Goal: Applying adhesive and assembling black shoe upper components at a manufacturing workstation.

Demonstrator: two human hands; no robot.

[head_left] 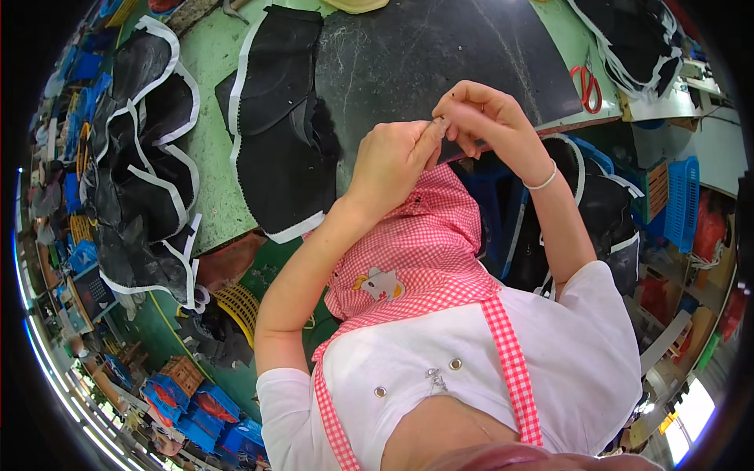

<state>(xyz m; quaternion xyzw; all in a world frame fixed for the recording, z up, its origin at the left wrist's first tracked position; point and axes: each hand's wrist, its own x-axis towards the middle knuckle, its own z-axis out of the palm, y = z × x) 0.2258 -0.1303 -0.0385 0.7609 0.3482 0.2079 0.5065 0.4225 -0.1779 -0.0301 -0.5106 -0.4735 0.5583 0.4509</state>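
My left hand [393,159] and my right hand [496,125] meet above the near edge of a black work mat [440,51]. Both have closed fingers, their tips pinched together. Whatever lies between them is too small to make out. A black fabric piece [284,157] with white edging lies flat on the table, left of my left hand. Its right side has a dark, fuzzy edge. To the right of my right hand, red-handled scissors [587,88] rest at the mat's corner.
More black pieces with white edging [149,157] pile up on the green table's [214,86] left side, and others [632,39] lie at the far right. A yellow basket [238,308] sits below the table at left. Blue crates [682,202] stand at right.
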